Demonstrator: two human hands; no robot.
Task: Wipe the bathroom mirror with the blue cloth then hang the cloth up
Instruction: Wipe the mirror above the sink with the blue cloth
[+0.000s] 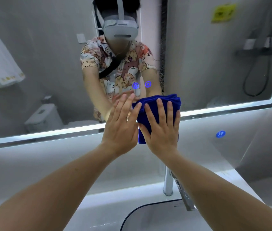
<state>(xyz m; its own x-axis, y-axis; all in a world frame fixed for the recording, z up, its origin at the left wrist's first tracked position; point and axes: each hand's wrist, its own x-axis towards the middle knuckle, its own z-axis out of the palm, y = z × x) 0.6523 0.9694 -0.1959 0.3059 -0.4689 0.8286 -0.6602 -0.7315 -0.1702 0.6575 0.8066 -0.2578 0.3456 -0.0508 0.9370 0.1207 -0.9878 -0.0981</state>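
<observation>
Head view faces mirror (215, 64), seemingly close.

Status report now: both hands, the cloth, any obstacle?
Right hand flat, pressing folded blue cloth on lit-edged mirror. Left hand open beside it, fingertip at cloth edge. Nothing blocking.

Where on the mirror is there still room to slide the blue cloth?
Open glass lies left of the left hand, toward the reflected white towel, and right of the blue cloth, toward the reflected shower hose. It is crowded low in the middle, where both hands, the right hand included, sit under the two glowing blue buttons.
</observation>
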